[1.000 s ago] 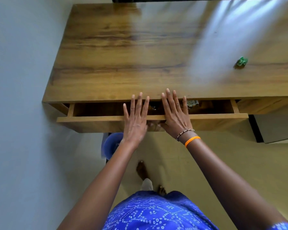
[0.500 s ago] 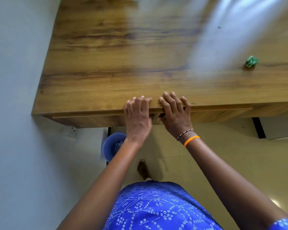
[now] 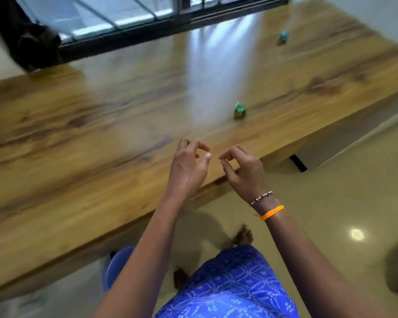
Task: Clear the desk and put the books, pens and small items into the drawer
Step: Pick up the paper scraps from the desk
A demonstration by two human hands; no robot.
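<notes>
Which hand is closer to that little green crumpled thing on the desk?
Right. The right hand is below the green crumpled thing, nearly under it; the left hand is farther off, below and to its left.

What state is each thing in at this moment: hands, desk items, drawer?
Left hand: loosely curled, holding nothing.
Right hand: loosely curled, holding nothing.
Green crumpled item: lying on the desk, untouched.
Blue-green small item: on the desk's far side, blurred.
Drawer: no opening visible.
</notes>
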